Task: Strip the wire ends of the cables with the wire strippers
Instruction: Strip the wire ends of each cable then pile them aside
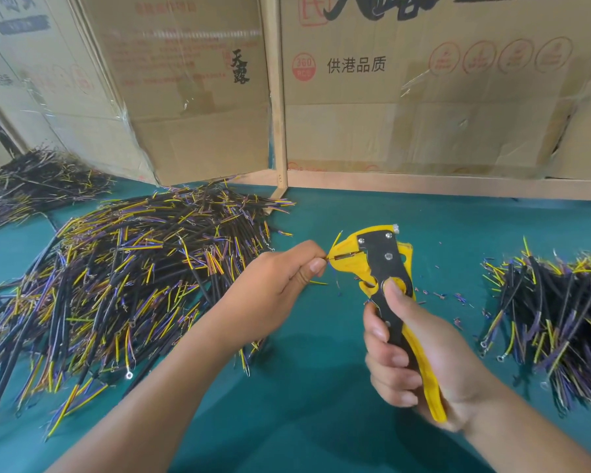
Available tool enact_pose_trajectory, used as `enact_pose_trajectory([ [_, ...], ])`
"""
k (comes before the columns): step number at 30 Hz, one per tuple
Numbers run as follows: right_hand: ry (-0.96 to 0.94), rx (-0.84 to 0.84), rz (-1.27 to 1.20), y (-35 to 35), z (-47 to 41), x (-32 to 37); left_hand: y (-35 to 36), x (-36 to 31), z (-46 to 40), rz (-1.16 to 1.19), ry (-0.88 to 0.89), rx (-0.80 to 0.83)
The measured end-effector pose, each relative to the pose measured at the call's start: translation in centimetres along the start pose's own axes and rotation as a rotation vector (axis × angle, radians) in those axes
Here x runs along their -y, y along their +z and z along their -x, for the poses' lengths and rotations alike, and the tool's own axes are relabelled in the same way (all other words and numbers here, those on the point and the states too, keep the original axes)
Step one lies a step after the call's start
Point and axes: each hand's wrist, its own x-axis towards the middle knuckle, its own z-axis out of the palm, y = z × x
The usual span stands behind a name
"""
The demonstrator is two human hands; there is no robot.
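Yellow wire strippers (379,264) bite one wire end (328,259), mid-batch.
Left hand (280,278) pinches it, right hand (420,360) grips handles (big pile (127,268) waits).

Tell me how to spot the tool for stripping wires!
Look at the teal table, between the two heaps of black cables. The right hand grips the yellow-and-black plastic wire strippers by the handles. It is the only tool there, with a beak-shaped head biting a thin wire.

Three cable piles (133,268); one wire stripper (386,268); two hands (287,278).
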Motion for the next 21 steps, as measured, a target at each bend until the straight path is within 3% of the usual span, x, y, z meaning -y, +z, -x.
enact_pose_trajectory([
  [16, 0.011, 0.055, 0.062, 0.0, 0.5, 1.0, -1.8, 1.4, 0.0, -0.095, 0.132, 0.014],
  [21, -0.188, 0.067, -0.062, -2.4, 1.3, 3.9, -6.0, 5.5, 1.3, 0.014, -0.147, -0.353],
])
